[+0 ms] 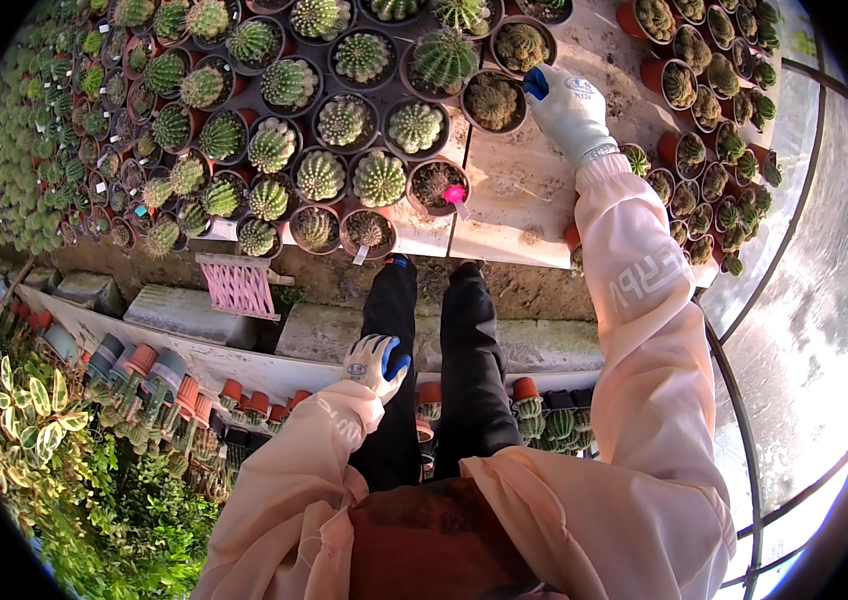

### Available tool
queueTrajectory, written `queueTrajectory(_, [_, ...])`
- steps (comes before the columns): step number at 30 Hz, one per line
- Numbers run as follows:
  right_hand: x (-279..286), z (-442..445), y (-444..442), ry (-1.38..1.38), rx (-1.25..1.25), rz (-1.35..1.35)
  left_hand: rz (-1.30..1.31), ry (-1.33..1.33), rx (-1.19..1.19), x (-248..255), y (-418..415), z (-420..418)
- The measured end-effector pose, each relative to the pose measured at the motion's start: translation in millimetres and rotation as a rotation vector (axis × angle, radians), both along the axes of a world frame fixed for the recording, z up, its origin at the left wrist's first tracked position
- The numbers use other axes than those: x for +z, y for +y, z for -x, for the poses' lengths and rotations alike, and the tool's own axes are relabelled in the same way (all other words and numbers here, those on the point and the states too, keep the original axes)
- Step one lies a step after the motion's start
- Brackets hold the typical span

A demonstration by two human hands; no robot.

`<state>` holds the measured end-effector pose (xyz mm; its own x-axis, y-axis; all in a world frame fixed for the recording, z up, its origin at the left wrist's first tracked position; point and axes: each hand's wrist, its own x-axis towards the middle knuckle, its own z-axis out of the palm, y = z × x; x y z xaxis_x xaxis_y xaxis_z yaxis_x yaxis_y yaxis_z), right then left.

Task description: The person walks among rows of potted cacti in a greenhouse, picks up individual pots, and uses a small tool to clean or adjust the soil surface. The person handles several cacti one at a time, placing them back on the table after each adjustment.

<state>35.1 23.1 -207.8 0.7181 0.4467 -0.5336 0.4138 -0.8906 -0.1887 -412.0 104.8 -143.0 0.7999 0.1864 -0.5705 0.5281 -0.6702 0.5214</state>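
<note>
My right hand (565, 105), in a white glove with blue coating, reaches out over the bench at the right rim of a pot with a brownish cactus (493, 103). Its fingers are curled; whether they grip the rim is hidden. Just above that pot is another brownish potted cactus (521, 46). My left hand (379, 367), gloved the same way, hangs in front of my left thigh, loosely curled with nothing seen in it. A potted cactus with a pink flower or ornament (435, 187) and a tag stands near the bench's front edge.
Rows of potted cacti (345, 120) cover the bench (514, 180) to the left. Smaller pots (694, 112) crowd its right end, beside clear sheeting (784, 300). A pink woven item (239, 285) lies beyond the front edge. Several potted cacti (165, 371) line up behind my legs.
</note>
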Motion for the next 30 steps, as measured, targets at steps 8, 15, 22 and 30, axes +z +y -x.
queueTrajectory(8, [4.6, -5.5, 8.8, 0.028, 0.066, 0.059, 0.009, 0.014, 0.004, -2.3, -1.2, 2.7])
queueTrajectory(15, [1.8, -7.8, 18.2, 0.055, 0.093, 0.115, 0.022, 0.038, 0.011, -2.6, 0.0, 1.6])
queueTrajectory(22, [-15.3, 1.7, 3.0, -0.064, 0.011, -0.049, 0.030, 0.011, 0.016, -4.6, 0.6, 1.2])
queueTrajectory(30, [-23.6, 7.6, -15.1, 0.008, -0.255, -0.263, 0.042, 0.055, 0.004, -0.9, 3.2, -5.9])
